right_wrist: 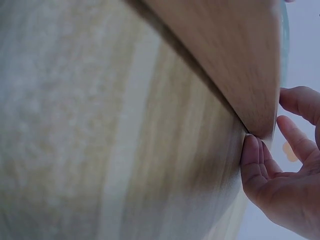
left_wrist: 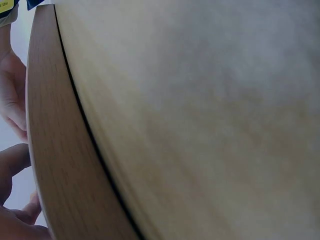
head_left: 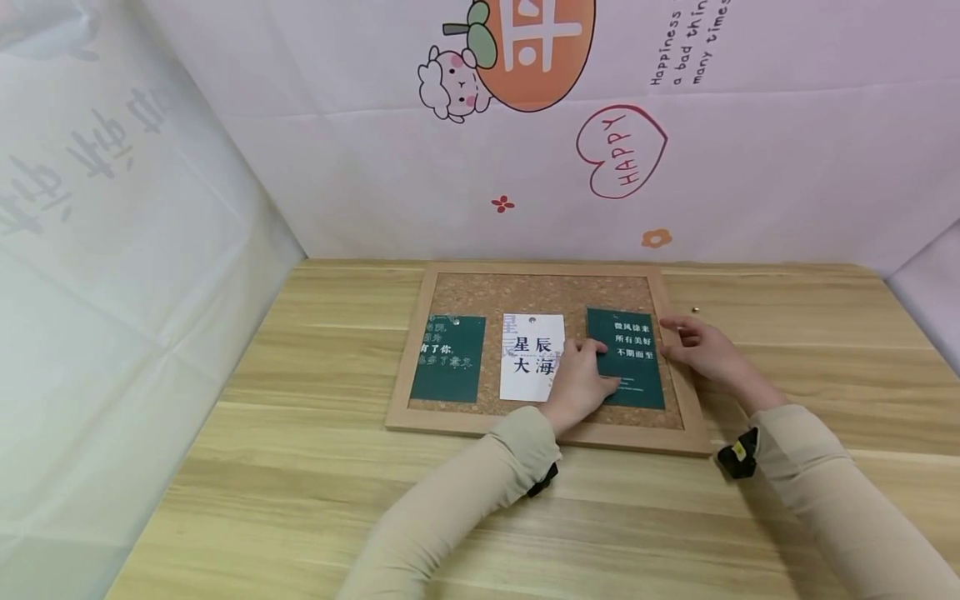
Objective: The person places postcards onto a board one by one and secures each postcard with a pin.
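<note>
A wood-framed cork board (head_left: 540, 287) lies on the table with three cards on it. My left hand (head_left: 577, 383) reaches over its lower edge, index finger and thumb spread apart on the left part of the right-hand green card (head_left: 637, 375). That hand overlaps the lower right of the white card (head_left: 521, 383). At the board's right side, my right hand (head_left: 701, 354) touches the frame, its fingertips right at the green card's right edge. In the right wrist view, the fingers (right_wrist: 253, 160) rest against the frame's outer side, low by the table.
Another green card (head_left: 450, 375) is on the board's left part, a pin (head_left: 456, 322) at its top; a pin (head_left: 532, 320) also tops the white card. Beyond the right hand, a small brass pin (head_left: 695, 310) lies on the wooden table (head_left: 300, 500). Printed cloth (head_left: 375, 183) hangs behind.
</note>
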{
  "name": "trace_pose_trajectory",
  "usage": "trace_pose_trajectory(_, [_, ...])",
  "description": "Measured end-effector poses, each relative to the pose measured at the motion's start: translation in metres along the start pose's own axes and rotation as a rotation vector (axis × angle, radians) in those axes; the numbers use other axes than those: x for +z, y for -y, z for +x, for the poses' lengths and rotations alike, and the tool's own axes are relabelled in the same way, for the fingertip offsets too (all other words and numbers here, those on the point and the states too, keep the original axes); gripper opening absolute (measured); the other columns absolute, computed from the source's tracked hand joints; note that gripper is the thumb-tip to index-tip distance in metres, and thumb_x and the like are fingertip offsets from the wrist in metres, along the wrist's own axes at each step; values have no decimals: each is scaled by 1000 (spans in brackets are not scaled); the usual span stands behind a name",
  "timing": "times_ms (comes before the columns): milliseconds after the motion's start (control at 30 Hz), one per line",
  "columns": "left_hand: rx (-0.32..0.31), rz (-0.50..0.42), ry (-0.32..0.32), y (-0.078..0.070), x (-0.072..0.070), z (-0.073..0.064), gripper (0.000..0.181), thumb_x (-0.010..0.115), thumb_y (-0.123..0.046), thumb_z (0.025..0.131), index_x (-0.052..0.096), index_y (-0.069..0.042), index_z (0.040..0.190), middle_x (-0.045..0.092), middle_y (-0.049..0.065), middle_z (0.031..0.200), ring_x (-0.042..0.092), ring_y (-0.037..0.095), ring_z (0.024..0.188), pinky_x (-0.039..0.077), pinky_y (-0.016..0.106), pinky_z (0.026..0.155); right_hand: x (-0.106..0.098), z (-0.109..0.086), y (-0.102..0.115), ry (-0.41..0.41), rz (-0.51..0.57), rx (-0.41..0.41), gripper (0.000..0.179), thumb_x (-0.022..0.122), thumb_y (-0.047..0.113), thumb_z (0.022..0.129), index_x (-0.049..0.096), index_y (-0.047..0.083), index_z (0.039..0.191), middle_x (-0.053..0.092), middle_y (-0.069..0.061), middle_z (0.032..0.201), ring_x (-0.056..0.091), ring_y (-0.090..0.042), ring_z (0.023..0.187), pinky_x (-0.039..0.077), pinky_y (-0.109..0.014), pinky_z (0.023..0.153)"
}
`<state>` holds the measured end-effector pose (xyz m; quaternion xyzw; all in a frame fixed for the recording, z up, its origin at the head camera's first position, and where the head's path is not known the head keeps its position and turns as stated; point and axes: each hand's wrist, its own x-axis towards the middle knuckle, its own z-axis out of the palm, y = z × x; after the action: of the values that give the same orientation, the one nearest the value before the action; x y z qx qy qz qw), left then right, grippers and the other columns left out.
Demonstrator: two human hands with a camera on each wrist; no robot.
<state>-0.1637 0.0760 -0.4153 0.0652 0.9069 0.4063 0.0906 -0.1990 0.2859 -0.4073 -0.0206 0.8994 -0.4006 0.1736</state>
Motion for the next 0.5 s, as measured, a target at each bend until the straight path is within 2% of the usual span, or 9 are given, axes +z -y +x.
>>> trace_pose_trajectory(167, [-9, 56, -22, -2, 4, 0, 48, 73, -22, 83, 55, -12, 127, 45, 10, 129, 50, 19, 112, 47, 25, 92, -1, 0, 0, 6, 6, 2, 64, 52, 24, 98, 24, -3, 149, 23, -39, 146, 30, -54, 131, 32, -65, 104])
trace_pose_trajectory(300, [-16, 137, -41, -3, 7, -1, 49, 73, -26, 83, 54, -15, 127, 45, 7, 128, 47, 17, 109, 45, 24, 89, -1, -1, 0, 11, 11, 5, 64, 52, 25, 98, 24, -2, 149, 22, -39, 147, 29, -54, 131, 32, -65, 104])
trace_pose_trajectory(500, [-13, 237, -44, -5, 5, -2, 52, 73, -32, 82, 54, -17, 128, 45, 6, 131, 45, 18, 111, 44, 24, 93, -1, 0, 1, 8, 7, 6, 63, 52, 23, 98, 25, -2, 149, 22, -39, 147, 29, -54, 131, 32, -65, 104])
